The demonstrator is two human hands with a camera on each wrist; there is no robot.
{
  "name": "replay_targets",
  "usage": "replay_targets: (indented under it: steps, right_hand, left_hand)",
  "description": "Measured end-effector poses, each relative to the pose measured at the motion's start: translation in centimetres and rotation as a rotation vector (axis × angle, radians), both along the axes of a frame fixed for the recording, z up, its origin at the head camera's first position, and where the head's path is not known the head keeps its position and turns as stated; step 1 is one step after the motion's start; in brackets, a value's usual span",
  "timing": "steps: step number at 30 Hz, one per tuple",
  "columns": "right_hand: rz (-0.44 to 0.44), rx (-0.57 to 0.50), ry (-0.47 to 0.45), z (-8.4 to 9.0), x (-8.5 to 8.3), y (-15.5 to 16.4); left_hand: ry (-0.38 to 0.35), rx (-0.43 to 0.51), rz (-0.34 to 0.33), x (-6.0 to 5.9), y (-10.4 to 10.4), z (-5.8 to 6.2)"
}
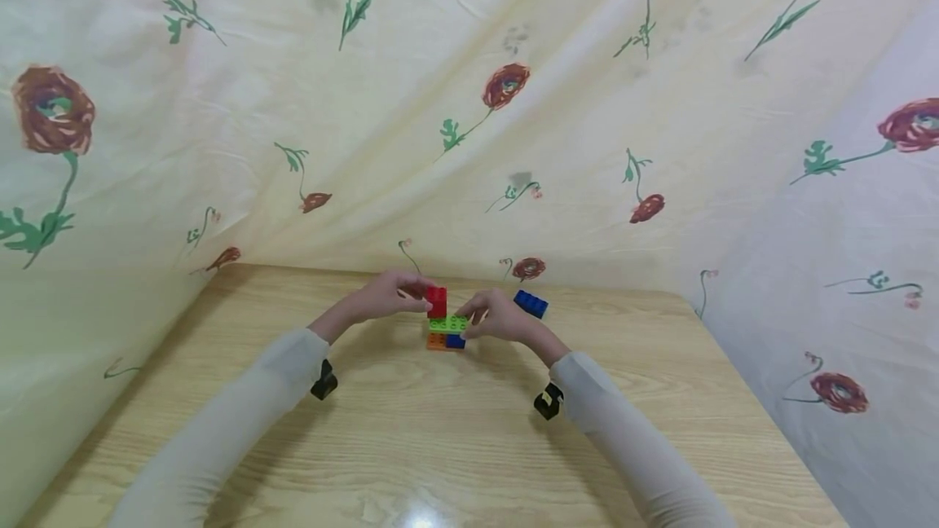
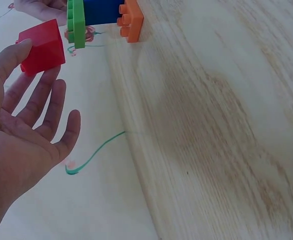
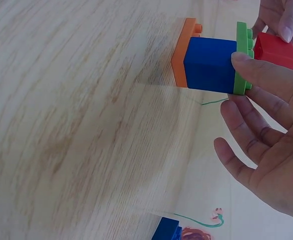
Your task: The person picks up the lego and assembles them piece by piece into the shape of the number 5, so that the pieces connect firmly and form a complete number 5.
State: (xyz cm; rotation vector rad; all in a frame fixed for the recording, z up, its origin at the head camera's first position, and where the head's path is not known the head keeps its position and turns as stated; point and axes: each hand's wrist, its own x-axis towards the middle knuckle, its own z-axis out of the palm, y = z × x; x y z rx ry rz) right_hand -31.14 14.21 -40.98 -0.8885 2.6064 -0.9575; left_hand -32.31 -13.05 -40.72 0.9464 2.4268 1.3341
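Observation:
My left hand [image 1: 387,295] pinches a red toy brick [image 2: 42,47] between thumb and fingertips, just above the left end of a small stack. A narrow gap shows between that brick and the stack in the left wrist view. The stack has an orange plate [image 3: 181,60] flat on the table, a blue brick [image 3: 210,65] on its right part, and a green plate [image 1: 447,325] on top, reaching left past the blue brick. From the right, my right hand [image 1: 500,319] grips the green plate's end, its thumb at the blue brick's upper edge.
A loose blue brick [image 1: 531,303] lies behind my right hand near the table's back edge. The wooden table [image 1: 440,430] meets a flowered cloth [image 1: 411,145] at the back and sides. Black wrist devices [image 1: 324,381] hang below both sleeves.

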Motion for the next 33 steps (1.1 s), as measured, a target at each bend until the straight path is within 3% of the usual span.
replay_targets:
  steps: [9, 25, 33]
  right_hand:
    - [-0.006, -0.003, -0.010, -0.12, -0.05, 0.07]
    - [-0.009, -0.009, -0.010, 0.16, 0.13, -0.12]
    - [-0.002, -0.007, -0.008, 0.36, 0.33, 0.02]
  left_hand:
    - [0.056, -0.007, -0.037, 0.14, 0.15, -0.52]
    - [-0.016, 0.006, -0.014, 0.22, 0.19, -0.64]
    - [0.008, -0.005, -0.011, 0.44, 0.31, -0.63]
